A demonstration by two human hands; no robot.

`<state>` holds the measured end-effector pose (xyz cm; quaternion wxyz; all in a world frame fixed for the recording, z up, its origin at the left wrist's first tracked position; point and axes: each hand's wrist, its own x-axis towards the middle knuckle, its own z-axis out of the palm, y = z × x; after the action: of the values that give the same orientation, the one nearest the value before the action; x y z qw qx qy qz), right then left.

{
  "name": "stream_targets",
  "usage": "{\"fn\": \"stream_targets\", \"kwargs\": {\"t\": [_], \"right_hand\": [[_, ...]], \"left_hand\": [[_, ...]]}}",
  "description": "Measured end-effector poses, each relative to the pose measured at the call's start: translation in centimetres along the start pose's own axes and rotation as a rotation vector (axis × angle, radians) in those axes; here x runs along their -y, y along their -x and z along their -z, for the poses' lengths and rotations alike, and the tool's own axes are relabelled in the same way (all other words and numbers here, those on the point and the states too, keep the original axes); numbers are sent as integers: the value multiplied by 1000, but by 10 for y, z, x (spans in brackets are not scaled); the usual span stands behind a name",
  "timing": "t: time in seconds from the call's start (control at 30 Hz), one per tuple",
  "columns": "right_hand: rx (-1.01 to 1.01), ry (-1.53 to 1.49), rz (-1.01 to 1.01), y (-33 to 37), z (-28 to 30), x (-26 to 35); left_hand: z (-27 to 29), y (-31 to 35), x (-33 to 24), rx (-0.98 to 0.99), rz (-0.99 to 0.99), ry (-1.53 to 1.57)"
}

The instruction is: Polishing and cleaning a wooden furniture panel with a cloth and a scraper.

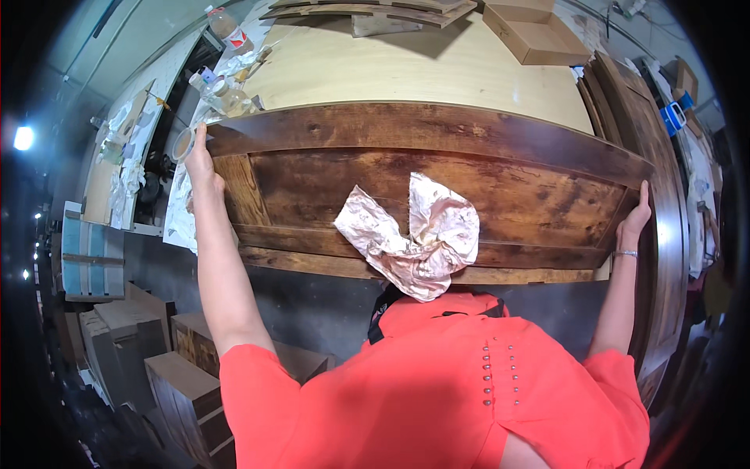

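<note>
While the dark wooden panel [531, 199] spans the centre, the left grip [205, 162] curls partly closed around its ten-o'clock end and the right grip [636, 217] around its three-o'clock end. Good handling probably means raising both ends evenly, keeping fingers on edges rather than the face, and steering clear of the jar [183, 145] near ten o'clock and the twelve-o'clock tabletop [422, 78].
</note>
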<state>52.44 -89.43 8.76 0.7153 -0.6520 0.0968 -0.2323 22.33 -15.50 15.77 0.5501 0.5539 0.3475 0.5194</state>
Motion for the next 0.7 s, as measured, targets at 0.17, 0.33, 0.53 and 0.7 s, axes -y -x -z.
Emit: {"fn": "stream_targets", "kwargs": {"t": [0.17, 0.33, 0.53, 0.7], "right_hand": [[96, 40, -175, -11, 5, -12], [185, 247, -185, -9, -7, -21], [233, 545, -299, -17, -12, -40], [238, 805, -234, -25, -5, -58]], "left_hand": [[-20, 96, -6, 183, -593, -715], [-41, 279, -9, 956, -628, -815], [-48, 325, 32, 980, -617, -603], [-63, 304, 25, 768, -570, -591]]}}
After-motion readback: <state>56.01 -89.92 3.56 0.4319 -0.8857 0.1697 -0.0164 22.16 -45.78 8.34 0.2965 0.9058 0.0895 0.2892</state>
